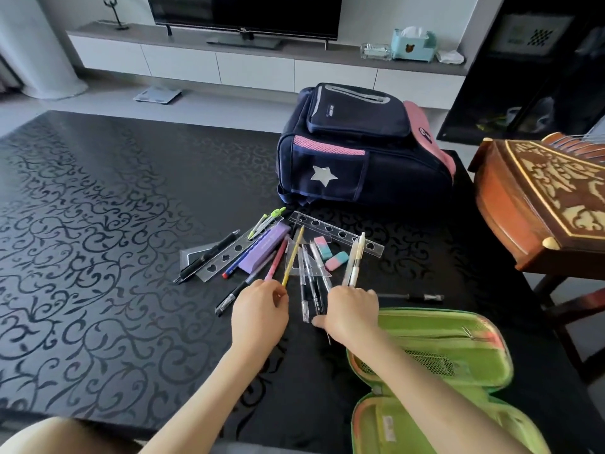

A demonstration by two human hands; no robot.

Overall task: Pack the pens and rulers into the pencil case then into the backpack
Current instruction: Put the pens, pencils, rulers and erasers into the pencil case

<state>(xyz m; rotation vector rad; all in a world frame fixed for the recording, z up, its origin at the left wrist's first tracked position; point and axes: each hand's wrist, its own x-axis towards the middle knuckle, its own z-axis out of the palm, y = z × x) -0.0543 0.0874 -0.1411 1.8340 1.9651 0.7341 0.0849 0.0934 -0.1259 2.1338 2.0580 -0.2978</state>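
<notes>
Pens, pencils and clear rulers lie in a heap on the black table (98,224), in front of a navy and pink backpack (360,149). My left hand (260,306) pinches the near ends of a yellow pencil (293,257) and a pink pen (277,258). My right hand (352,311) grips two white pens (355,260); its thumb rests by several clear-barrelled pens (309,290). The green pencil case (458,352) lies open at the near right. A long stencil ruler (337,233) and a shorter one (229,253) lie flat in the heap.
A purple box (265,249), two pink-blue erasers (330,255), a green compass (266,221) and a set square (306,262) are in the heap. One black pen (415,297) lies apart on the right. A carved wooden instrument (540,204) stands to the right of the table.
</notes>
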